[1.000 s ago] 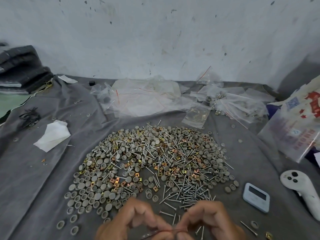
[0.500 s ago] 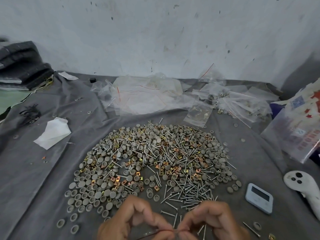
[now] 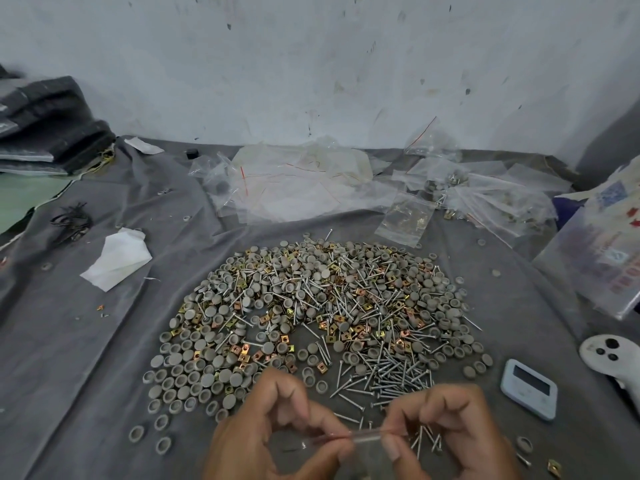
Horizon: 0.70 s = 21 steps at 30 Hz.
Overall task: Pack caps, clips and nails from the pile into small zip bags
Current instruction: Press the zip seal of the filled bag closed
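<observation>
We have a small zip bag [image 3: 360,445] pinched by its top strip at the near edge of the grey cloth [image 3: 86,375], our left hand [image 3: 277,431] on one end of the strip and our right hand [image 3: 450,431] on the other, thumbs and forefingers closed on the film with the other fingers curled loosely; whether the seal is open or pressed closed we cannot tell. The bag looks thin, limp and slippery, so we judge the stiffer zip strip the best place to hold it. The pile [image 3: 311,323] lies just beyond our hands toward the middle of the cloth: grey caps [image 3: 194,375] on its left side, brass clips [image 3: 242,349] scattered through it, nails [image 3: 391,372] bunched at its near right. The nails are hard and pointed and could pierce the film; the caps look light and likely to roll, and the clips are small, best pinched singly
</observation>
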Available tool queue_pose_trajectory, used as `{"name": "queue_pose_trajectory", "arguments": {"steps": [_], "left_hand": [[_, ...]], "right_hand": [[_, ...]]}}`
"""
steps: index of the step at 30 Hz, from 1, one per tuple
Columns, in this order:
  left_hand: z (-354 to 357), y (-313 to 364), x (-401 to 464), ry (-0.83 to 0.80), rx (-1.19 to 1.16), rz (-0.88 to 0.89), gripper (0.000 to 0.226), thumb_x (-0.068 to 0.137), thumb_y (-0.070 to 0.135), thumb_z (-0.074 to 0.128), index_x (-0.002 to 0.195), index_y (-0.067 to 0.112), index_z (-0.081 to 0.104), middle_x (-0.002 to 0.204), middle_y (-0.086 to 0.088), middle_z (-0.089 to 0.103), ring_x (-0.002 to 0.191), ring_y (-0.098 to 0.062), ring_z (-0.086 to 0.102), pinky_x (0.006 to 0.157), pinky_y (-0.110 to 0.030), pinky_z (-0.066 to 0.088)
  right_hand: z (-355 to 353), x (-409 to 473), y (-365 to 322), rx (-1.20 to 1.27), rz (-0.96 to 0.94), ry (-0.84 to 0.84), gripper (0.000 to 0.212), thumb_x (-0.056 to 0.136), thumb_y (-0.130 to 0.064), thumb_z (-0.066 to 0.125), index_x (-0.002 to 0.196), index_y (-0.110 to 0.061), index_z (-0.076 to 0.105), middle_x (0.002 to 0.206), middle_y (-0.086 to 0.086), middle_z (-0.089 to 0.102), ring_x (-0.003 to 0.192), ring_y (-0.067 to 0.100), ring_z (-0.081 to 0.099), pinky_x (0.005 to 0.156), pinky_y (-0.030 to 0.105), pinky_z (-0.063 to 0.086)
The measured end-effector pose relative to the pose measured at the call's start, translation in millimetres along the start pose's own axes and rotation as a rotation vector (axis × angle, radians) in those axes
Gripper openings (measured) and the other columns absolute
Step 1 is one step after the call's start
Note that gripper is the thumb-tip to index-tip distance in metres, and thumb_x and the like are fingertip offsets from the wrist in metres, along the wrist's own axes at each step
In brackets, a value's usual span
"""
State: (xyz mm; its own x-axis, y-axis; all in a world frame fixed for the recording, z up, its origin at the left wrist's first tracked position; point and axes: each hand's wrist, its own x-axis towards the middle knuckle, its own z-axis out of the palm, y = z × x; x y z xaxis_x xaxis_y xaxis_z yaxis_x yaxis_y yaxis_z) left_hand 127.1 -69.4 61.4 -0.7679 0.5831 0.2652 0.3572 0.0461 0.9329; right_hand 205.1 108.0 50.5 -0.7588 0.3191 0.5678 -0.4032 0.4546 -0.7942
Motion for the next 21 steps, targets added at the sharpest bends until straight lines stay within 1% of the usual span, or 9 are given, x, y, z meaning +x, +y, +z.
{"name": "queue_pose_trajectory", "arguments": {"steps": [3, 5, 7, 10, 12, 13, 15, 18, 21], "left_hand": [[2, -7, 2, 0.042, 0.116, 0.046, 0.036, 0.079, 0.057, 0.075, 0.084, 0.035, 0.047, 0.085, 0.008, 0.075, 0.081, -0.015, 0.073, 0.074, -0.020, 0.055], [5, -1, 6, 0.116, 0.134, 0.029, 0.032, 0.081, 0.051, 0.073, 0.082, 0.036, 0.045, 0.087, 0.009, 0.074, 0.083, -0.014, 0.073, 0.070, -0.023, 0.057], [8, 7, 11, 0.194, 0.079, -0.044, 0.030, 0.077, 0.046, 0.075, 0.079, 0.040, 0.046, 0.088, 0.008, 0.074, 0.082, -0.012, 0.073, 0.065, -0.027, 0.058], [10, 7, 21, 0.255, 0.070, -0.060, 0.033, 0.075, 0.035, 0.077, 0.078, 0.042, 0.045, 0.088, 0.009, 0.074, 0.079, -0.009, 0.072, 0.058, -0.022, 0.055], [6, 3, 30, 0.260, 0.110, -0.044, 0.040, 0.080, 0.025, 0.079, 0.078, 0.040, 0.041, 0.088, 0.010, 0.074, 0.083, -0.009, 0.071, 0.064, -0.026, 0.055], [4, 1, 33, 0.260, 0.110, -0.041, 0.042, 0.081, 0.021, 0.078, 0.078, 0.038, 0.040, 0.087, 0.009, 0.074, 0.085, -0.010, 0.071, 0.066, -0.031, 0.056], [1, -3, 41, 0.274, 0.122, -0.045, 0.044, 0.082, 0.016, 0.078, 0.077, 0.033, 0.038, 0.087, 0.006, 0.074, 0.084, -0.010, 0.071, 0.067, -0.036, 0.056], [-2, -3, 48, 0.301, 0.117, -0.017, 0.044, 0.081, 0.018, 0.078, 0.078, 0.032, 0.037, 0.087, 0.006, 0.074, 0.082, -0.012, 0.071, 0.068, -0.039, 0.054], [-2, 0, 50, 0.289, 0.085, -0.004, 0.038, 0.079, 0.026, 0.078, 0.081, 0.034, 0.042, 0.089, 0.005, 0.075, 0.086, -0.013, 0.072, 0.072, -0.043, 0.057]], "right_hand": [[-3, -4, 8, 0.005, 0.072, -0.006, 0.035, 0.071, -0.027, 0.071, 0.089, -0.039, 0.044, 0.075, -0.006, 0.072, 0.059, 0.010, 0.066, 0.063, 0.017, 0.053], [-3, 1, 11, 0.085, 0.124, -0.001, 0.033, 0.075, -0.027, 0.072, 0.090, -0.040, 0.046, 0.080, 0.001, 0.072, 0.066, 0.014, 0.067, 0.065, 0.021, 0.054], [-6, 9, 12, 0.190, 0.202, -0.031, 0.030, 0.078, -0.028, 0.072, 0.090, -0.043, 0.048, 0.086, 0.005, 0.071, 0.074, 0.017, 0.067, 0.069, 0.022, 0.056], [-9, 24, 15, 0.229, 0.224, -0.028, 0.028, 0.080, -0.029, 0.071, 0.089, -0.043, 0.049, 0.092, 0.006, 0.069, 0.082, 0.015, 0.066, 0.072, 0.021, 0.055], [-8, 35, 17, 0.233, 0.226, -0.035, 0.026, 0.081, -0.030, 0.071, 0.092, -0.042, 0.050, 0.094, 0.005, 0.069, 0.084, 0.015, 0.067, 0.072, 0.022, 0.056], [-6, 39, 18, 0.231, 0.232, -0.048, 0.024, 0.082, -0.031, 0.070, 0.094, -0.040, 0.051, 0.095, 0.004, 0.068, 0.086, 0.015, 0.067, 0.072, 0.022, 0.056], [-4, 47, 21, 0.191, 0.242, -0.095, 0.027, 0.082, -0.034, 0.071, 0.102, -0.036, 0.053, 0.097, 0.000, 0.068, 0.090, 0.015, 0.067, 0.076, 0.023, 0.056], [-1, 53, 26, 0.116, 0.240, -0.186, 0.045, 0.081, -0.042, 0.076, 0.118, -0.039, 0.051, 0.108, -0.005, 0.070, 0.100, 0.017, 0.069, 0.082, 0.026, 0.056], [4, 57, 31, 0.121, 0.239, -0.186, 0.047, 0.082, -0.044, 0.077, 0.122, -0.042, 0.051, 0.107, -0.005, 0.074, 0.097, 0.015, 0.072, 0.076, 0.028, 0.060]]}}
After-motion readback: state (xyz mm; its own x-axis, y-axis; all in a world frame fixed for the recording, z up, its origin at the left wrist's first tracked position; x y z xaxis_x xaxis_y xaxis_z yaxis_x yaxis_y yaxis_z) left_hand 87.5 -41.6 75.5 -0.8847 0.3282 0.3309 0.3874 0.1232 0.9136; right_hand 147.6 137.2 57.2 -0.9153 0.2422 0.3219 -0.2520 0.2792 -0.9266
